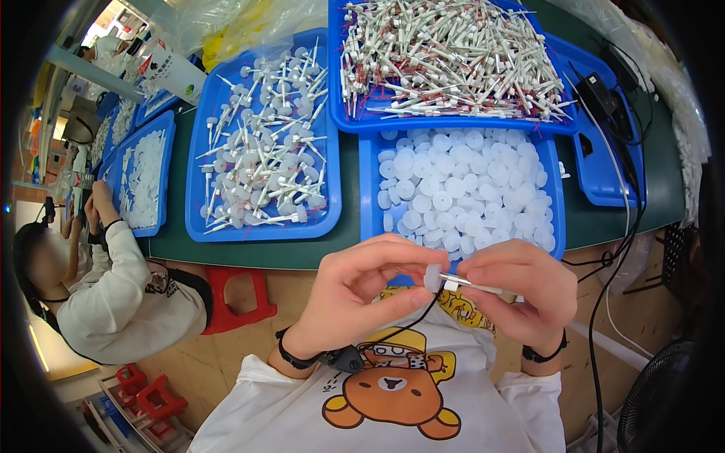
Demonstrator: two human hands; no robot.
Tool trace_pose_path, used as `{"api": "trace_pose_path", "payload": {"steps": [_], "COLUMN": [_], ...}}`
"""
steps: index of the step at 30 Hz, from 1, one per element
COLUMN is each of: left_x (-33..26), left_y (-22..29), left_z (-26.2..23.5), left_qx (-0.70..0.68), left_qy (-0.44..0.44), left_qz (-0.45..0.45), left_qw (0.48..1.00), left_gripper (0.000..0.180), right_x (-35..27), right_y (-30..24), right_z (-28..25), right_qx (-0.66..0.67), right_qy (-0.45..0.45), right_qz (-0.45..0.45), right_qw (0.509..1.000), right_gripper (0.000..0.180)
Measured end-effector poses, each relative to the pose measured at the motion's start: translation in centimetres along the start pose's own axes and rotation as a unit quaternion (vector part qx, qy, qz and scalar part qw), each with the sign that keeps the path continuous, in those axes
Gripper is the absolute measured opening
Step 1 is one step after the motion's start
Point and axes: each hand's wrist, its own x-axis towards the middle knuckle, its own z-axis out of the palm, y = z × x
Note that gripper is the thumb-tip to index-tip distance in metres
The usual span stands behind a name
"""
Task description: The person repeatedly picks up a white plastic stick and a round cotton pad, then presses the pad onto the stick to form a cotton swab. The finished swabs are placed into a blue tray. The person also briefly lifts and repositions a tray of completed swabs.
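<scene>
In front of my chest, both hands meet over one small piece of work. My left hand (361,285) pinches a translucent white plastic disc (433,278) at its edge, between thumb and fingers. My right hand (522,287) is closed around a thin white stick (485,288), whose inner end meets the disc. A small white block (451,286) sits by that joint, and fine reddish wire shows near my left fingers. Just beyond my hands is a blue tray (368,192) of loose discs (476,189). Above it, another blue tray (453,125) is heaped with white sticks (453,60) with red wires.
To the left, a blue tray (198,177) holds sticks fitted with discs (264,166). A white cup (172,69) stands behind it. Black cables (633,204) and an adapter (595,94) lie at right. A co-worker (113,279) sits at left near a red stool (240,298).
</scene>
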Motion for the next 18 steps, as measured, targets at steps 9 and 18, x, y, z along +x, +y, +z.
{"api": "trace_pose_path", "payload": {"steps": [9,18], "left_x": [-0.1,-0.1], "left_y": [-0.2,-0.2], "left_z": [-0.3,-0.2], "left_qx": [0.033,0.021], "left_qy": [-0.013,-0.004], "left_qz": [0.023,-0.029], "left_qw": [0.999,0.999], "left_gripper": [0.039,0.034], "right_x": [0.2,-1.0], "right_y": [0.0,0.0], "right_z": [-0.4,0.4], "right_qx": [0.001,0.064], "right_qy": [-0.014,0.014], "right_qz": [0.003,0.061], "right_qw": [1.0,0.996], "right_gripper": [0.025,0.022]}}
